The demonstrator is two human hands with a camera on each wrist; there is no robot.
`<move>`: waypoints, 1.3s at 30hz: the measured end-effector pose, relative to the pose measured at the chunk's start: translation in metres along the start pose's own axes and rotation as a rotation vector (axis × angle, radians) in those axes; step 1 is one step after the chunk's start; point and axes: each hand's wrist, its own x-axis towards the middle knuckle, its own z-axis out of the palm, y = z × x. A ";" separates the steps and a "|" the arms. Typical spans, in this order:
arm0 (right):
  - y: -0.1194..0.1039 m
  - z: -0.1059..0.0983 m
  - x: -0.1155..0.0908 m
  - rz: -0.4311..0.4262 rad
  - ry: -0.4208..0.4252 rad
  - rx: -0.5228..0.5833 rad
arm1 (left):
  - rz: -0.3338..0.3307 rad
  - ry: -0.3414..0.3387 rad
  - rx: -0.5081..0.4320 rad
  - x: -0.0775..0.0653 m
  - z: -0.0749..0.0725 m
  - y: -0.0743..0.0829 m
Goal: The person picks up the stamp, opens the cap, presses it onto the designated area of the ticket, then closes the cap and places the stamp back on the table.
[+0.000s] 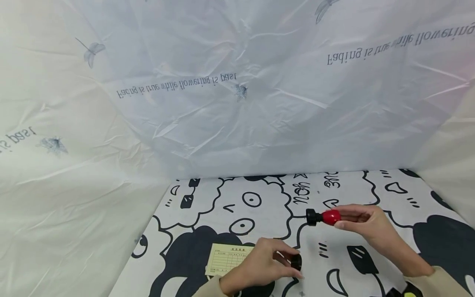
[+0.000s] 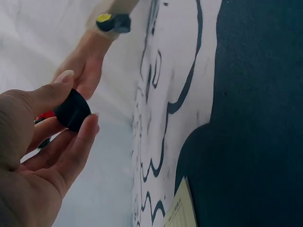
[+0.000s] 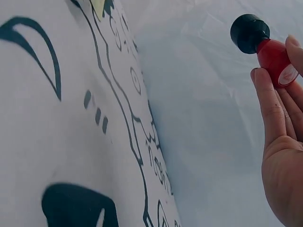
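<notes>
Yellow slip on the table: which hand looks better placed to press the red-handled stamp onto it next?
Probably the right hand: it holds the red-handled stamp, whose black end points left. The left hand is nearer the yellow slip, but it pinches the black cap.

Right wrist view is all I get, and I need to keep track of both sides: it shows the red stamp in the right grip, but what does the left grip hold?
Observer: The left grip pinches a small black cap between thumb and fingers.
Operator: Thanks. Is anything lying close to that grip?
Observer: Yes, in the head view a pale yellow form with a printed grid lies beneath it, partly hidden by it.
</notes>
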 end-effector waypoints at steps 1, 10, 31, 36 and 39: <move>0.001 -0.002 0.002 0.005 0.005 -0.012 | 0.004 -0.024 0.046 0.002 0.002 0.001; 0.010 -0.015 0.015 0.020 0.034 -0.050 | 0.107 -0.214 0.593 0.023 0.015 0.001; 0.018 -0.009 0.030 0.073 0.065 -0.076 | 0.020 -0.516 0.975 0.062 0.050 -0.006; 0.018 -0.009 0.033 0.087 0.075 -0.060 | 0.003 -0.522 0.930 0.065 0.050 -0.008; 0.019 -0.010 0.034 0.093 0.072 -0.032 | 0.005 -0.519 0.918 0.064 0.050 -0.008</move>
